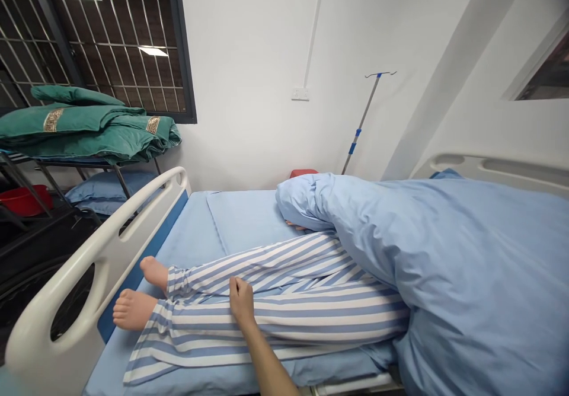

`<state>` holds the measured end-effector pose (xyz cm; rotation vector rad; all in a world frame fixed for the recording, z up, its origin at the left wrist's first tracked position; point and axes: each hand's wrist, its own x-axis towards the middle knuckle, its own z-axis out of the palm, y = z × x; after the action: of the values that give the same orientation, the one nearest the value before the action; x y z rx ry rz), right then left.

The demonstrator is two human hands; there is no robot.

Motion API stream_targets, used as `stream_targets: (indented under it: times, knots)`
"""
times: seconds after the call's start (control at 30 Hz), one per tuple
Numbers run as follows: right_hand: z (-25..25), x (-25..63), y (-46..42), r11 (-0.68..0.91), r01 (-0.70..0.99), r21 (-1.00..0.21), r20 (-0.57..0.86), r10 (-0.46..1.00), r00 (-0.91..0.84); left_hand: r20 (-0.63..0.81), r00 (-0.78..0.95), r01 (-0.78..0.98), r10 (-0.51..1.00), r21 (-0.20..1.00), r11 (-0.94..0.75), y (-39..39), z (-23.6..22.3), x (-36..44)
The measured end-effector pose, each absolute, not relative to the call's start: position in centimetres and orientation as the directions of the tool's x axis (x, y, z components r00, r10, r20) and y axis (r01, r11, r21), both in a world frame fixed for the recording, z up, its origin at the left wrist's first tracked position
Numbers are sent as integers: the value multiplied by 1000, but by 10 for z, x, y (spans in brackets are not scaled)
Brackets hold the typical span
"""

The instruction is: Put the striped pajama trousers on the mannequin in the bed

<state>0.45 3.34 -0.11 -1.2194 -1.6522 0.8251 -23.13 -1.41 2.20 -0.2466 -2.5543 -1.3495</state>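
My right hand [241, 299] is curled into a fist over the near leg of striped trousers [311, 322], close to the gap between the legs. Nothing shows in its fingers. Those blue-and-white trousers are on a figure lying on its back; whether a person or a manikin, I cannot tell. Two bare feet [134, 310] stick out of the cuffs at the left. A light blue quilt [466, 259] is bunched over the upper body and hides it. Fingertips [294, 225] peek out from under its edge. My left hand is out of view.
The bed has a blue sheet [249, 212], a cream footboard [57, 289] at left and a headboard [498, 168] at right. Behind it stand a drip pole [365, 117] and a red object [304, 172]. Folded green bedding [89, 129] and a red basin [27, 200] lie beyond the footboard.
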Motion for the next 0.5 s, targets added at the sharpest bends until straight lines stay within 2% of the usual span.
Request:
stream_targets:
  times: [0.1,0.2,0.4,0.5]
  knots:
    - [-2,5,34,280,357,-891,255,960,-118,237,-959,99,-158,797,596,-9,8,-243]
    - [-2,4,34,286,356,-890,260,958,-119,228,-943,58,-243,829,556,-9,2,-246]
    - [-2,4,34,291,359,-887,263,957,-125,245,-938,84,-245,846,526,-10,3,-249]
    - [-3,4,34,295,350,-889,270,956,-119,310,-926,145,-215,820,554,-11,5,-243]
